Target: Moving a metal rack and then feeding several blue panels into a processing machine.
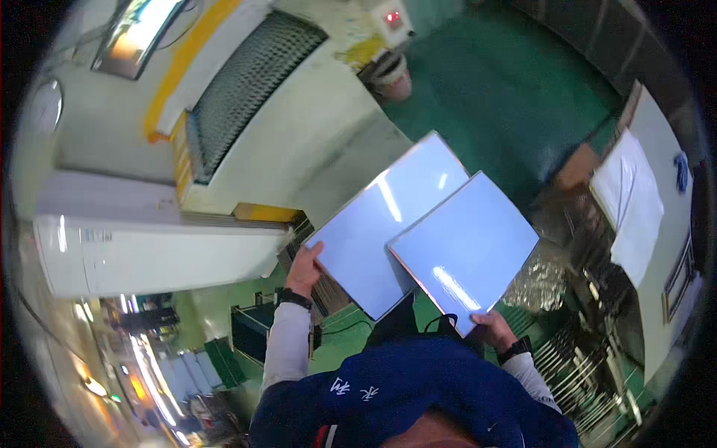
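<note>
- left hand (302, 270): curled closed on the left edge of a glossy pale-blue rectangular flat panel with a thin rim (366, 231), thumb at the front face; the panel spreads up and to the right of this hand.
- right hand (493, 329): closed around the lower corner of a second glossy pale-blue rectangular flat panel (469, 250), which reaches up and to the left of this hand and overlaps part of the first panel.
- dark bands circle both wrists, below the hands; the sleeves there are white.
- between and below the hands: a navy-blue shirt (426, 373) with a few pale printed characters on the chest.
- just right of the right hand: a heap of crinkled clear plastic (544, 282); below that, a rack of slim pale rods (590, 366).
- left of the left hand: a tall white cabinet with rounded edges (172, 257), bearing a small label too small to read.
- farther right, above the right hand: a pale table (661, 299) with a white sheet (633, 201) on it.
- well above the left hand: a pale machine with a grey textured bed (254, 89), and a bright screen (138, 33).
- beyond both hands: a green floor (485, 89) and a whitish bucket (393, 81).
</note>
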### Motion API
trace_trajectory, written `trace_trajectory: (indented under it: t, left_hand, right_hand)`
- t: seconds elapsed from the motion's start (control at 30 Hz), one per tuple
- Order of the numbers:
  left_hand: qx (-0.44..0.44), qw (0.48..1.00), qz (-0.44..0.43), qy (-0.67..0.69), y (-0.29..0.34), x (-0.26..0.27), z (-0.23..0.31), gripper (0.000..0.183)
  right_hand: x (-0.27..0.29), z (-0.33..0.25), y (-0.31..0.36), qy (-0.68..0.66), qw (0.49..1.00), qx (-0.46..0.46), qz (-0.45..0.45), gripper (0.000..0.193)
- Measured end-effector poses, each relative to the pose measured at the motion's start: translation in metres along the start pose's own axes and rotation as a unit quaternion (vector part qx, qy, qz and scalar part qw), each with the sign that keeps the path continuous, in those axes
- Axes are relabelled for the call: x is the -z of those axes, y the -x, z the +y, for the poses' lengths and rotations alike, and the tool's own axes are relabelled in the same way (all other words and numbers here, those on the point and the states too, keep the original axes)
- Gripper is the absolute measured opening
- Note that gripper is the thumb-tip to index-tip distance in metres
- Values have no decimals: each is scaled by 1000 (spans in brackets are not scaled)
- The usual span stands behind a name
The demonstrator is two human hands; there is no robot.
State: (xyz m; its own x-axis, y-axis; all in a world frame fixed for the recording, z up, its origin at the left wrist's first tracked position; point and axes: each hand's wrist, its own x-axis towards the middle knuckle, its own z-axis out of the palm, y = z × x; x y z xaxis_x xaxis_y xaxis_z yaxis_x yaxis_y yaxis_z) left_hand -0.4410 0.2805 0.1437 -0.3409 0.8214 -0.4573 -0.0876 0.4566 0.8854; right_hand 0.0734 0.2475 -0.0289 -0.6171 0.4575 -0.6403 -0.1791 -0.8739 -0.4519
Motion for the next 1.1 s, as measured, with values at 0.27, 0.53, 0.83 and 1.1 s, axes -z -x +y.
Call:
trace_trajectory:
  t: [0.27,0.53,0.83,1.1]
  left_hand:
    - [-122,907,191,355,16,156,19,47]
    - [-206,889,209,352,-127,297,98,49]
    - [-287,918,273,-31,-334,448,205,44]
    - [-420,759,334,-369,-418,419,256,53]
  right_hand:
    - [-75,-76,-40,-76,996,44,-7,60]
    - [-150,-109,-93,-39,990,136,31,46]
    - [-197,-92,-136,52,982,105,146,39]
    - [-194,-87,-162,-85,979,88,165,40]
